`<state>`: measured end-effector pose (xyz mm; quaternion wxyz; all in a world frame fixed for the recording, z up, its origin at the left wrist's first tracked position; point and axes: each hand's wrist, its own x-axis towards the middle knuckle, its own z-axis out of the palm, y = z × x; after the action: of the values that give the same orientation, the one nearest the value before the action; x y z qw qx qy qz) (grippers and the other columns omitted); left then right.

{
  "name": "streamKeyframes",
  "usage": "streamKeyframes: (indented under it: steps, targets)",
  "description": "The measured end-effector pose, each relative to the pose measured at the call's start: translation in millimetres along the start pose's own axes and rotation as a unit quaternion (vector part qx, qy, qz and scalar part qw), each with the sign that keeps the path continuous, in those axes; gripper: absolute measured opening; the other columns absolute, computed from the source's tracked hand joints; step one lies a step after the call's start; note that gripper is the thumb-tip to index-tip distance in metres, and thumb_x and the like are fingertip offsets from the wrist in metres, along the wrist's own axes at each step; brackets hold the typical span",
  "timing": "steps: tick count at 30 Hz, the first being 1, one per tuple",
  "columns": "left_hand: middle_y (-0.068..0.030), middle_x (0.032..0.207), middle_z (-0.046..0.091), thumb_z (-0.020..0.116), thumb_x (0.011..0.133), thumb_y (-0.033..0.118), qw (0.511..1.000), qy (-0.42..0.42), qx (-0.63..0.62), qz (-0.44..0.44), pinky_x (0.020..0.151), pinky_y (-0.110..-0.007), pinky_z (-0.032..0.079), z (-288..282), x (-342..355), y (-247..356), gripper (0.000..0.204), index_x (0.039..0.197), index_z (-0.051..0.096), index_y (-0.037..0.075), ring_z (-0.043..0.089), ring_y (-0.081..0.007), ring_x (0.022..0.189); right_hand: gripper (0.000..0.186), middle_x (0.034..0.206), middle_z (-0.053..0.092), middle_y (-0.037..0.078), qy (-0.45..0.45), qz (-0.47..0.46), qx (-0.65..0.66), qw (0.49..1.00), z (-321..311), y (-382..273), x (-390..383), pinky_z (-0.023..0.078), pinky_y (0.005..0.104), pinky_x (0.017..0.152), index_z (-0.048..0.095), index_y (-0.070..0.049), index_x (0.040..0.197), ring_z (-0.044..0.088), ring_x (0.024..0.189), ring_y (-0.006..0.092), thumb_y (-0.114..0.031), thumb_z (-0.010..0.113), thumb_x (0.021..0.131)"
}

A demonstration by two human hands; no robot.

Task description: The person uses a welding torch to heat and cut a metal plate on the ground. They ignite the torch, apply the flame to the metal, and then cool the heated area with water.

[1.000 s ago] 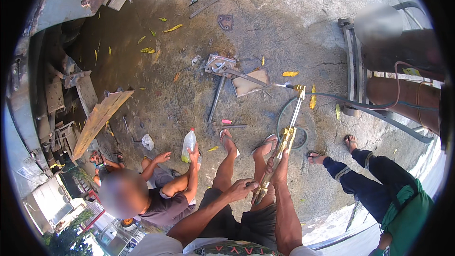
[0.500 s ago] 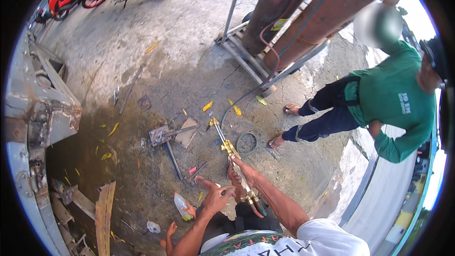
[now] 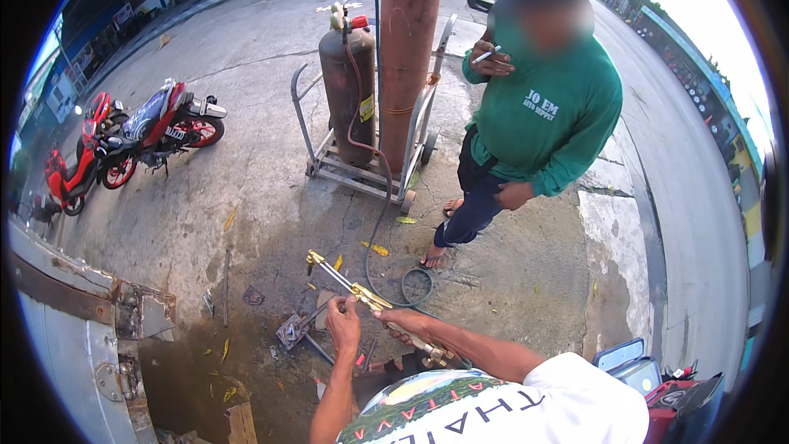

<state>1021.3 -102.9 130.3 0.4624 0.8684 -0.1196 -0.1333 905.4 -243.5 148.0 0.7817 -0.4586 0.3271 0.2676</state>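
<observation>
Head view: the right hand (image 3: 400, 326) is wrapped around the handle of the brass cutting torch (image 3: 370, 296), which slants above the concrete floor (image 3: 509, 296). The left hand (image 3: 343, 327) is beside its brass body, fingertips bunched; I cannot tell whether they touch. Handling it well likely means a firm rear grip and the nozzle (image 3: 312, 258) aimed clear of the coiled hose (image 3: 403, 286).

I hold the brass-coloured torch (image 3: 366, 295) in my right grip (image 3: 406, 325), its slim silver tubes (image 3: 333, 275) slanting forward and left.
</observation>
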Motion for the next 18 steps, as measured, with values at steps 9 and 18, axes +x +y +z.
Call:
streamKeyframes:
  steps: [9, 18]
  targets:
    - [-0.0242, 0.088, 0.064, 0.064, 0.094, 0.024, 0.995, 0.084, 0.024, 0.053, 0.076, -0.052, 0.045, -33.3, -52.2, -15.2, 0.03, 0.096, 0.058, -0.005, 0.061, -0.043, 0.083, 0.055, 0.06, 0.04, -0.004, -0.042, -0.046, -0.154, 0.986, 19.9, 21.7, 5.4, 0.03, 0.0263, 0.038, 0.052, -0.013, 0.081, 0.04, 0.044, 0.0088, -0.067, 0.062, 0.087]
    - [-0.0288, 0.093, 0.06, 0.059, 0.095, 0.014, 0.988, 0.114, 0.087, 0.049, 0.077, -0.053, 0.044, -18.9, -111.2, -75.4, 0.022, 0.103, 0.052, -0.005, 0.058, -0.0491, 0.088, 0.064, 0.061, 0.04, -0.003, -0.172, 0.0, -0.321, 0.932, 5.9, 16.3, 14.4, 0.033, 0.0307, 0.042, 0.054, -0.013, 0.078, 0.043, 0.048, 0.0116, -0.076, 0.059, 0.083]
